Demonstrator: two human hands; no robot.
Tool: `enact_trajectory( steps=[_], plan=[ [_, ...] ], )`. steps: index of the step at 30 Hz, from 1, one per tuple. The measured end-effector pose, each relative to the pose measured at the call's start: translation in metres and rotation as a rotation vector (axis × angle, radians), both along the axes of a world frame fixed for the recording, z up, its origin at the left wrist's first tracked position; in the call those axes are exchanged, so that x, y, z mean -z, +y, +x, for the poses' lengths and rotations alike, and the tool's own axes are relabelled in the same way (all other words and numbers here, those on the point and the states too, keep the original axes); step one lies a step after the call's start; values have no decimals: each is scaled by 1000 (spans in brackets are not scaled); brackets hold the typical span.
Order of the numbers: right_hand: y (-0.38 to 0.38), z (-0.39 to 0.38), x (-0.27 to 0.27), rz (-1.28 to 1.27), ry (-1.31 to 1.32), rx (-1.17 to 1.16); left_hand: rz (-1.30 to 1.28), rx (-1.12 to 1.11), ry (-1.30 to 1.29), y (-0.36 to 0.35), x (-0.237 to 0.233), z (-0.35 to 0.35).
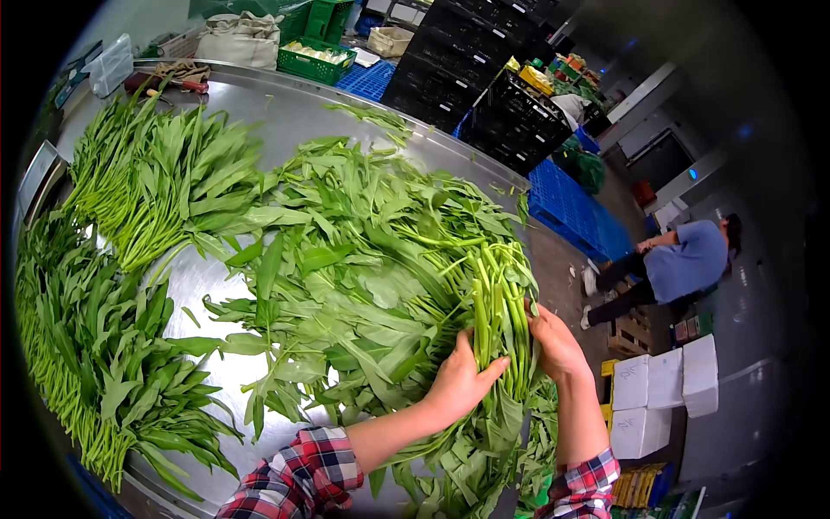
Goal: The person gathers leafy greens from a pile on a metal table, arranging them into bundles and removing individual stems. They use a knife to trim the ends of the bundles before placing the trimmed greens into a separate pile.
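Near the right edge of the metal table (207, 290), my left hand (464, 378) is closed around a bunch of leafy green stems (491, 320), its thumb across them. On the bunch's right side, my right hand (556, 342) has its fingers curled against the stems, partly hidden behind them. The stems stand roughly upright in the view, with leaves hanging below. A loose pile of the same greens (363, 259) spreads over the table beside the bunch. Two neater heaps lie to the left, one at the upper left (164, 173) and one at the lower left (95, 346).
Red-handled tools (186, 86) lie at the table's far left corner. Beyond the table are a green crate (316, 62), stacked black crates (445, 60) and a blue pallet (575, 212). At the right, a person (687, 259) stands beyond white boxes (640, 432).
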State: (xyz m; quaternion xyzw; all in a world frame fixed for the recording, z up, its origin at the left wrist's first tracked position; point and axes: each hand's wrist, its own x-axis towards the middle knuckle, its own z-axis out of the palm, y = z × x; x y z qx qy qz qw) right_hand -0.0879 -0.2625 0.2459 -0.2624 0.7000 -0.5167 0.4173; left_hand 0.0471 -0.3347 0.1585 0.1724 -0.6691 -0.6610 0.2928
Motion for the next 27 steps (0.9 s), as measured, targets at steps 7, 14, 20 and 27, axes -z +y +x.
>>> enact_trajectory(
  steps=[7, 14, 20, 27],
  plan=[
    [22, 41, -15, 9, 348, 210, -444, 76, -41, 35, -21, 6],
    [59, 22, -9, -114, 126, 230, -941, -227, 134, -84, -18, -31],
    [127, 4, -63, -178, 259, 411, -654, 110, -144, -112, -5, -25],
    [107, 82, -89, -217, 328, 297, 69, 863, 268, 27, -83, 22]
  ],
)
